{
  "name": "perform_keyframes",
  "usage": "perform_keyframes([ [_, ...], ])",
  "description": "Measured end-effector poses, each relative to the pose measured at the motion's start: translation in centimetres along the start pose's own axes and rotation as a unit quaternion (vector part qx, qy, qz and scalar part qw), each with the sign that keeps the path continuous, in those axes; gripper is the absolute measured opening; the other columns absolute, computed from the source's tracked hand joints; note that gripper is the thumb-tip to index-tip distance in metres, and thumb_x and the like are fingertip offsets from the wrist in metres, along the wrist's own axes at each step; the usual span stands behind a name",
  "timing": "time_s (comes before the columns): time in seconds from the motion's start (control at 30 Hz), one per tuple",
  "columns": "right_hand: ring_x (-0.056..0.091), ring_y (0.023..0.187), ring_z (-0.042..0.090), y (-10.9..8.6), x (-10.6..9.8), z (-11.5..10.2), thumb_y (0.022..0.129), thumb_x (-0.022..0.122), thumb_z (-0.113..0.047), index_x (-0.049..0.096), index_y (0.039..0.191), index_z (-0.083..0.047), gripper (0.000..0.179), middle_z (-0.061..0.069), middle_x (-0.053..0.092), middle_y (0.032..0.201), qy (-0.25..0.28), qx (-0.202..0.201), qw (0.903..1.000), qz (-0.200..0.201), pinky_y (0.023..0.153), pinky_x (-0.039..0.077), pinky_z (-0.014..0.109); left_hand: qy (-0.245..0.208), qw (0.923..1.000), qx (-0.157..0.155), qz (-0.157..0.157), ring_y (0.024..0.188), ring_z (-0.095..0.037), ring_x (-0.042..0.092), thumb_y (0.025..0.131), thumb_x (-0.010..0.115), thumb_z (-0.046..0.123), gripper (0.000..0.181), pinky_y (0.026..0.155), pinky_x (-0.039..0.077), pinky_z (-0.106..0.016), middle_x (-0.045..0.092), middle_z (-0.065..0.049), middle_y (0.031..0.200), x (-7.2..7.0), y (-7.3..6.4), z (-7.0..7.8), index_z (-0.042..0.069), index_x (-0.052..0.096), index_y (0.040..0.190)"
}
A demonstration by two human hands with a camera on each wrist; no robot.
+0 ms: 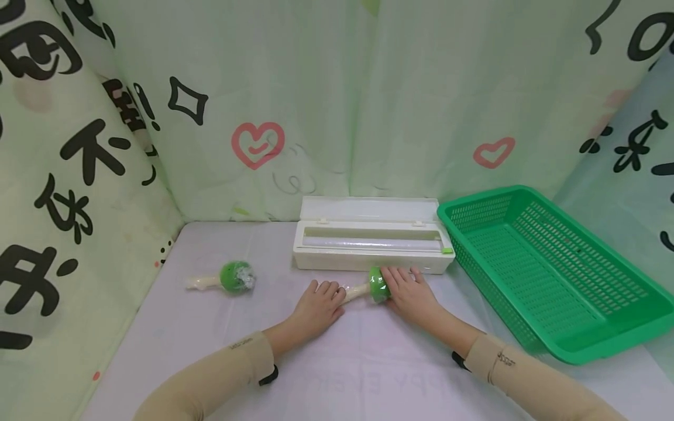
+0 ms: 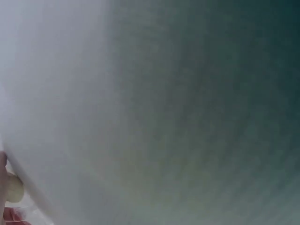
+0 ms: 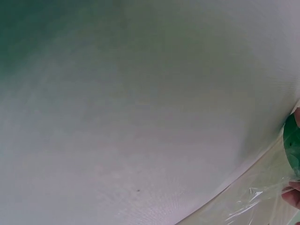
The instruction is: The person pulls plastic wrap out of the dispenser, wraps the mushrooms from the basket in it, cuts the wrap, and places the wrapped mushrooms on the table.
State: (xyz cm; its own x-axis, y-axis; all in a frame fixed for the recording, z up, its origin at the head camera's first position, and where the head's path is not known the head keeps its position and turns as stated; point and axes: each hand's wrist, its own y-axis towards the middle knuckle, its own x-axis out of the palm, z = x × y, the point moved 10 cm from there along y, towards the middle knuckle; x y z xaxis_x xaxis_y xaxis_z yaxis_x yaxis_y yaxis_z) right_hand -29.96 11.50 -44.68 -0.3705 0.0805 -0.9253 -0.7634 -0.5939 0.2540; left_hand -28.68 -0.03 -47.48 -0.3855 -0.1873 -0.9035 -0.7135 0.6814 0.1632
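This is a small nook with cloth walls; I can't tell if it is in a home or a shop. A pale green curtain with red hearts hangs past the left hand and right hand, black writing is on both sides, and a cloth-covered table is under them.

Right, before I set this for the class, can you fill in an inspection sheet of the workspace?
Surface: pale cloth, lightly creased.
Job's things: green-headed item between the hands; second green-headed item lying at left, clear film around its head; white box, lid raised, roll inside; green basket at right.
Clutter: nothing seen.
Hands: left hand holds the first item's pale handle; right hand holds its head.
Cables: nothing seen.
Surroundings: pale green curtain with black characters and red hearts.
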Motion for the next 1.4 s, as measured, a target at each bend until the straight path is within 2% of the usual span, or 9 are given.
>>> perform_keyframes([
  [0.23,0.049,0.101,0.025,0.0,0.0,0.1,0.076,0.071,-0.035,0.043,0.127,-0.002,0.068,0.010,0.052,0.111,0.013,0.005,0.9999,0.009,0.087,0.034,0.046,0.003,0.9996,0.005,0.028,0.086,-0.014,0.043,0.093,0.043,0.042,0.030,0.073,0.035,-0.027,0.044,0.002,0.099,0.1,0.4,0.0,0.017,0.047,0.110],
  [0.5,0.050,0.101,0.026,-0.4,-0.6,0.4,0.072,0.073,-0.041,0.039,0.129,-0.002,0.077,0.011,0.054,0.113,0.037,0.025,0.9988,0.022,0.087,0.034,0.047,0.017,0.9896,0.035,0.139,0.080,-0.015,0.044,0.089,0.047,0.034,0.022,0.072,0.036,-0.028,0.045,0.001,0.094,-2.0,0.0,-0.1,0.013,0.047,0.098],
  [0.67,0.050,0.098,0.026,-1.1,-2.7,0.8,0.059,0.081,-0.039,0.038,0.126,-0.005,0.087,0.011,0.054,0.108,0.066,0.031,0.9921,0.102,0.085,0.030,0.046,0.014,0.9753,0.061,0.212,0.077,-0.016,0.046,0.088,0.040,0.031,0.022,0.073,0.038,-0.029,0.048,0.001,0.088,-4.2,-0.6,-0.4,0.012,0.050,0.095],
  [0.8,0.049,0.095,0.028,-1.7,-4.5,0.9,0.050,0.085,-0.035,0.041,0.120,-0.007,0.088,0.011,0.052,0.104,0.068,0.009,0.9806,0.184,0.082,0.027,0.047,0.020,0.9598,0.076,0.269,0.077,-0.016,0.049,0.093,0.027,0.025,0.029,0.073,0.040,-0.030,0.051,0.001,0.085,-5.8,-1.0,-0.6,0.012,0.054,0.091],
  [0.9,0.049,0.094,0.028,-1.9,-5.1,0.8,0.047,0.086,-0.033,0.043,0.120,-0.006,0.088,0.012,0.052,0.103,0.060,-0.012,0.9749,0.214,0.081,0.027,0.047,0.024,0.9497,0.088,0.299,0.076,-0.016,0.050,0.094,0.020,0.024,0.038,0.073,0.042,-0.030,0.053,0.001,0.084,-6.6,-1.2,-0.8,0.012,0.055,0.088],
  [1.03,0.050,0.091,0.028,-1.9,-5.9,0.7,0.045,0.086,-0.032,0.046,0.119,-0.003,0.089,0.011,0.054,0.100,0.050,-0.038,0.9686,0.240,0.079,0.028,0.046,0.018,0.9473,0.094,0.306,0.076,-0.015,0.052,0.094,0.019,0.025,0.039,0.074,0.043,-0.030,0.054,0.002,0.083,-7.4,-1.2,-1.3,0.012,0.055,0.087],
  [1.17,0.052,0.088,0.028,-1.6,-7.1,0.8,0.043,0.087,-0.033,0.048,0.117,-0.002,0.089,0.012,0.056,0.097,0.041,-0.056,0.9630,0.260,0.078,0.028,0.046,0.011,0.9500,0.086,0.300,0.078,-0.014,0.054,0.093,0.024,0.028,0.038,0.075,0.043,-0.031,0.057,0.001,0.085,-8.2,-1.0,-2.1,0.011,0.058,0.091],
  [1.3,0.051,0.087,0.028,-1.3,-8.0,1.0,0.047,0.085,-0.038,0.046,0.119,-0.001,0.089,0.012,0.056,0.096,0.031,-0.057,0.9654,0.252,0.079,0.027,0.047,0.005,0.9470,0.072,0.313,0.080,-0.016,0.053,0.093,0.026,0.036,0.042,0.075,0.042,-0.031,0.058,0.000,0.088,-9.3,-1.0,-2.8,0.009,0.058,0.099],
  [1.4,0.052,0.086,0.027,-1.0,-8.6,1.4,0.050,0.082,-0.043,0.045,0.119,-0.001,0.088,0.012,0.056,0.095,0.012,-0.048,0.9683,0.245,0.079,0.029,0.046,0.010,0.9394,0.063,0.337,0.081,-0.018,0.051,0.093,0.024,0.046,0.050,0.076,0.040,-0.034,0.057,-0.001,0.090,-10.0,-1.3,-3.3,0.009,0.057,0.101],
])
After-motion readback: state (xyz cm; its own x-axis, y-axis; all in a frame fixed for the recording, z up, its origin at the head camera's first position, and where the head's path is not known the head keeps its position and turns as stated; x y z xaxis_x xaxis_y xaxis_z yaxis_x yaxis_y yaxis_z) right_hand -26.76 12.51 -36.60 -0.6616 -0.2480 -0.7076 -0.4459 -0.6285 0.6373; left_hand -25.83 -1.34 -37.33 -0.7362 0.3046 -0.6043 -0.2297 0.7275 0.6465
